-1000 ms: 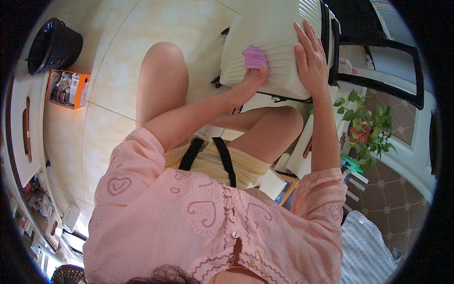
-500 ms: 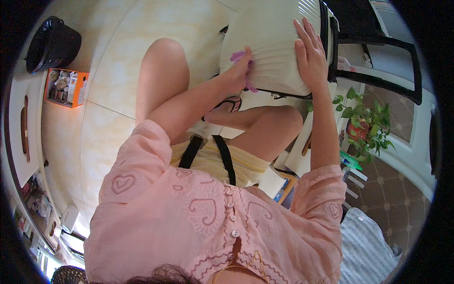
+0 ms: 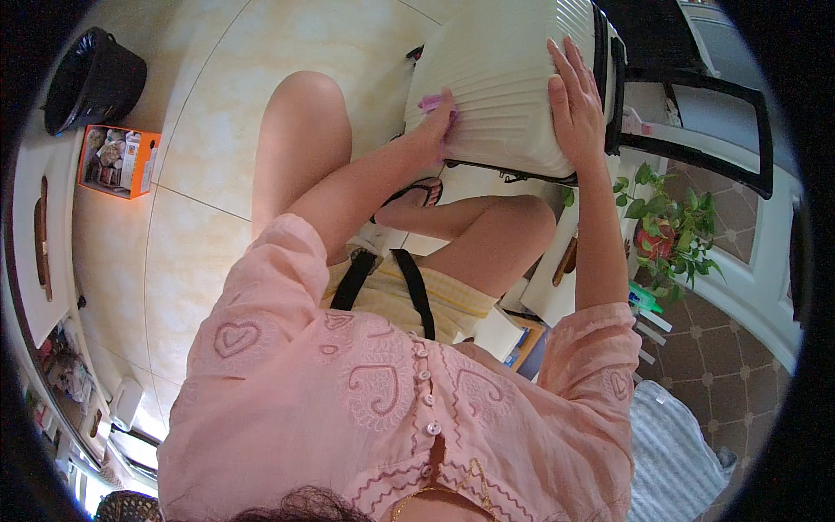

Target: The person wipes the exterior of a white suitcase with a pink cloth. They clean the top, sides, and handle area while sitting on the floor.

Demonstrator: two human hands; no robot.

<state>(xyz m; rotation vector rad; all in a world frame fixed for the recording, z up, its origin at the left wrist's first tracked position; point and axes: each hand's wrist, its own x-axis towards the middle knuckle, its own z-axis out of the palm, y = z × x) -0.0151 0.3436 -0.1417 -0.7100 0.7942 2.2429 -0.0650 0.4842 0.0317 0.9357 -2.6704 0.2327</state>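
Observation:
A cream hard-shell suitcase (image 3: 496, 104) with ribbed sides and black trim stands in front of me, its black pull handle (image 3: 769, 130) extended to the right. My left hand (image 3: 437, 126) is at the suitcase's left part, closed on a thin purple cloth (image 3: 430, 104) that touches the shell. Much of the cloth is hidden behind the fingers. Against the right part of the shell, near the black trim, my right hand (image 3: 574, 109) lies flat, fingers stretched out and holding nothing.
A black bin (image 3: 96, 83) and an orange box (image 3: 122, 161) of small items stand on the tiled floor at left. To the right are a leafy potted plant (image 3: 665, 230) and a grey-blue striped cloth (image 3: 674, 461). My bent knees (image 3: 304, 122) are close to the suitcase.
My left hand has shifted slightly left with the purple cloth, and less of the cloth shows below it. My right hand stays flat on the suitcase, almost unmoved.

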